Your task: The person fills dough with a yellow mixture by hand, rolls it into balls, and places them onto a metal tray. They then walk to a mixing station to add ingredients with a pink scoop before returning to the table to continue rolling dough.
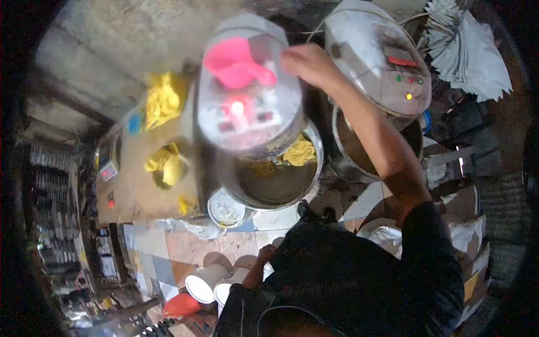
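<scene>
My right hand [307, 64] reaches out at the upper right side of a grey mixer head [252, 115], fingers curled and slightly blurred, overlapping its edge in this view. Whatever those fingers hold, if anything, I cannot tell. On top of the mixer head lies a bright pink scoop [233, 64], its handle pointing towards my right hand. Below the head stands a round metal bowl [275, 182] with a lump of yellow dough-like material [299, 151] at its right side. My left hand [266, 254] hangs low beside my body, its fingers mostly hidden.
A second mixer [376, 62] with a lit button stands at the right, over its own bowl. Left is a table [135, 194] with yellow bags [164, 101], a yellow bowl-like item [167, 165] and a scale [106, 168]. White buckets [205, 283] stand on the tiled floor.
</scene>
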### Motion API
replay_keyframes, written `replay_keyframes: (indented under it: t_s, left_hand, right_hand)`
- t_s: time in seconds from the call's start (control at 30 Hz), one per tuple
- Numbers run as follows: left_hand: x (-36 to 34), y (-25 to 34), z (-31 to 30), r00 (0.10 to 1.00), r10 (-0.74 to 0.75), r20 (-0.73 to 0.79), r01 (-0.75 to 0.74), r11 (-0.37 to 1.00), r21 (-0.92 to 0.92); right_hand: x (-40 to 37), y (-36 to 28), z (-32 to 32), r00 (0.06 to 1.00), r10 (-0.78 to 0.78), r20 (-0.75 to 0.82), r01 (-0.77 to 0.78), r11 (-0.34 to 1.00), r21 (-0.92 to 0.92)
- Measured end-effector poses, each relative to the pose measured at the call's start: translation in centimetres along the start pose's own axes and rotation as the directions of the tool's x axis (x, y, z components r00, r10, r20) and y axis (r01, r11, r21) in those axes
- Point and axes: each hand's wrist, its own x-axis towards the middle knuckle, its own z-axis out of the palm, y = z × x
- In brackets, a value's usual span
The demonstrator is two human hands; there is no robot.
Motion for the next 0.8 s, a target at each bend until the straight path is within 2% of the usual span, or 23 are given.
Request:
replay_keyframes:
  t_s: [0.03,0.07,0.1,0.13,0.17,0.2,0.23,0.27,0.3,0.33,0.37,0.4,0.43,0.47,0.53,0.57,0.6,0.63,0.67,0.7,0.73,0.8]
  left_hand:
    - [-0.5,-0.8,1.1,0.999,-0.02,-0.033,0.019,0.999,-0.033]
    - [-0.7,-0.8,1.5,0.868,0.496,-0.024,-0.436,0.785,0.44]
    - [-1.1,-0.7,2.2,0.968,0.224,-0.117,-0.191,0.951,0.245]
    - [-1.2,-0.5,2.5,0.987,-0.071,-0.143,0.074,0.997,0.022]
    - [0.5,-5.7,4.9,0.965,0.077,-0.251,-0.05,0.992,0.113]
    - [0.8,-6.1,5.7,0.966,0.075,-0.246,-0.054,0.994,0.09]
    - [0.7,-6.7,6.3,0.911,0.277,-0.306,-0.231,0.956,0.18]
    - [0.3,-7.1,7.8,0.813,0.461,-0.356,-0.383,0.884,0.269]
    - [0.6,-7.6,10.1,0.757,0.444,-0.479,-0.297,0.887,0.353]
    - [1.0,-8.0,12.3,0.685,0.427,-0.59,-0.182,0.885,0.429]
    - [0.8,-7.4,13.8,0.8,0.087,-0.593,-0.071,0.996,0.05]
    - [0.6,-7.6,15.5,0.856,-0.235,-0.461,0.089,0.944,-0.317]
    - [0.2,-7.3,16.0,0.857,-0.323,-0.402,0.044,0.822,-0.567]
    - [-0.6,-6.1,16.0,0.855,-0.336,-0.394,0.052,0.812,-0.581]
    - [-1.9,-4.6,16.8,0.891,-0.372,-0.262,0.203,0.84,-0.504]
    - [-1.7,-4.6,17.9,0.874,-0.394,-0.286,0.233,0.854,-0.465]
    - [-3.2,-1.3,16.9,0.895,-0.315,-0.315,0.236,0.935,-0.264]
    - [-2.5,-1.3,17.4,0.887,-0.392,-0.243,0.331,0.908,-0.256]
    - [-2.1,-1.7,18.1,0.869,-0.466,-0.164,0.425,0.875,-0.23]
    - [-2.4,1.0,17.3,0.82,-0.557,-0.136,0.526,0.825,-0.206]
    - [-1.9,1.0,18.6,0.82,-0.51,-0.26,0.493,0.86,-0.133]
    - [0.3,-2.8,19.6,0.864,-0.477,-0.159,0.359,0.807,-0.47]
  right_hand:
    - [2.0,-1.3,1.1,0.998,-0.057,0.032,0.059,0.997,-0.055]
    - [3.9,-2.2,2.4,0.992,-0.11,0.066,0.117,0.987,-0.109]
    - [5.8,-2.7,3.9,0.991,-0.113,0.074,0.12,0.988,-0.1]
    - [7.9,-2.6,5.5,0.991,-0.001,0.134,0.019,0.99,-0.137]
    - [9.3,-2.2,6.6,0.975,0.116,0.191,-0.079,0.979,-0.19]
    - [10.3,-1.5,7.5,0.972,0.122,0.203,-0.078,0.975,-0.21]
    - [10.9,-0.7,8.5,0.968,0.137,0.211,-0.134,0.991,-0.03]
    - [11.5,-0.1,9.5,0.961,0.156,0.227,-0.192,0.971,0.144]
    - [11.7,0.2,9.6,0.95,0.197,0.241,-0.242,0.955,0.172]
    - [12.0,0.6,9.0,0.947,0.099,0.306,-0.118,0.992,0.043]
    - [10.5,-0.7,8.6,0.924,0.195,0.33,-0.265,0.946,0.184]
    - [8.5,-2.2,8.0,0.888,0.287,0.36,-0.405,0.858,0.316]
    - [7.2,-2.7,6.9,0.899,0.277,0.339,-0.387,0.865,0.321]
    - [6.2,-3.0,5.2,0.912,0.265,0.313,-0.366,0.872,0.326]
    - [3.0,-4.1,1.0,0.918,0.227,0.326,-0.286,0.947,0.146]
    - [2.0,-2.7,-0.9,0.913,0.235,0.333,-0.294,0.946,0.138]
    - [1.1,-1.1,-3.0,0.909,0.174,0.379,-0.253,0.953,0.169]
    - [-0.3,0.1,-4.7,0.901,0.117,0.418,-0.218,0.954,0.203]
    - [-3.4,-1.4,-5.0,0.927,0.181,0.33,-0.23,0.966,0.118]
    - [-5.4,-0.6,-6.4,0.923,0.145,0.357,-0.182,0.981,0.072]
    - [-7.3,0.3,-7.8,0.918,0.109,0.382,-0.13,0.991,0.031]
    - [-11.8,0.9,-9.2,0.881,0.321,0.347,-0.352,0.936,0.027]
